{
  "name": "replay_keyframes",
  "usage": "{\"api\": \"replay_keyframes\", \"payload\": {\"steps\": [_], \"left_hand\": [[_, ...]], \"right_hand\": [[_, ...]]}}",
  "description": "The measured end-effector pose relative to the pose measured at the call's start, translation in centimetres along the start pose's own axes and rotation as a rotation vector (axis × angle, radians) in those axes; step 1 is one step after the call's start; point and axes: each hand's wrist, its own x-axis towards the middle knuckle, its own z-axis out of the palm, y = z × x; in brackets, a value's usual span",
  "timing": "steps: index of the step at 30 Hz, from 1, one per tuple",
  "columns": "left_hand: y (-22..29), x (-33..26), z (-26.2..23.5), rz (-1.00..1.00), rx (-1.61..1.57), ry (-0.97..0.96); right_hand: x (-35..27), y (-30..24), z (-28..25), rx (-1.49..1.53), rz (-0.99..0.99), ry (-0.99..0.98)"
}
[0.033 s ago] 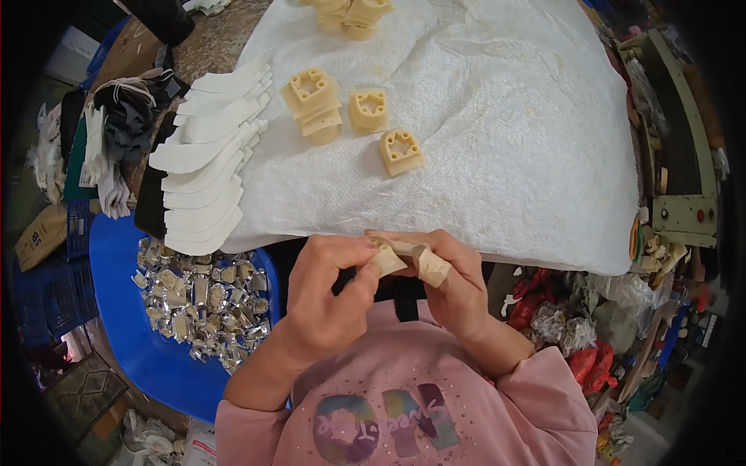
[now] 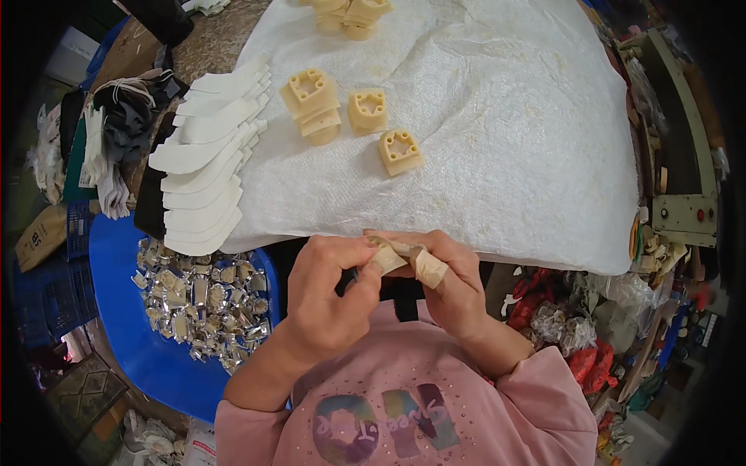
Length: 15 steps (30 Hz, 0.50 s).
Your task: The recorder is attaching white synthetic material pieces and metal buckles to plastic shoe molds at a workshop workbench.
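My left hand (image 2: 330, 287) pinches a small cream plastic block, shaped like a shoe heel (image 2: 386, 258), between thumb and fingers just off the table's near edge. From the other side my right hand (image 2: 454, 283) grips the same piece, its fingers curled behind it. Beige tape (image 2: 429, 268) is wrapped round my right thumb. Fingers hide much of the block. Beyond my hands, similar cream heel blocks stand on the white woven sheet (image 2: 497, 155): a single one (image 2: 401, 151), another (image 2: 367, 111) and a stack (image 2: 312, 105). Their tops show star-shaped hollows and small round holes.
Overlapping white curved cut pieces (image 2: 206, 167) fan along the table's left side. Below them a blue basin (image 2: 148, 365) holds many silvery pieces (image 2: 202, 299). More cream blocks (image 2: 350, 15) stand at the far edge. Bags and scraps (image 2: 575, 330) crowd the right side.
Almost nothing differs. My right thumb has shifted very slightly to the left against the block; both hands keep their hold.
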Motion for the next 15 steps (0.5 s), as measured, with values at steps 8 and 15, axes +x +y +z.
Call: {"api": "replay_keyframes", "payload": {"steps": [8,15], "left_hand": [[0.2,0.7,-0.1,0.012,0.221,-0.157],[-0.3,0.1,-0.4,-0.274,-0.254,0.022]], "right_hand": [[1.1,-0.5,0.7,-0.706,-0.179,-0.012],[2.8,-1.0,-2.4,-0.214,0.201,-0.172]]}}
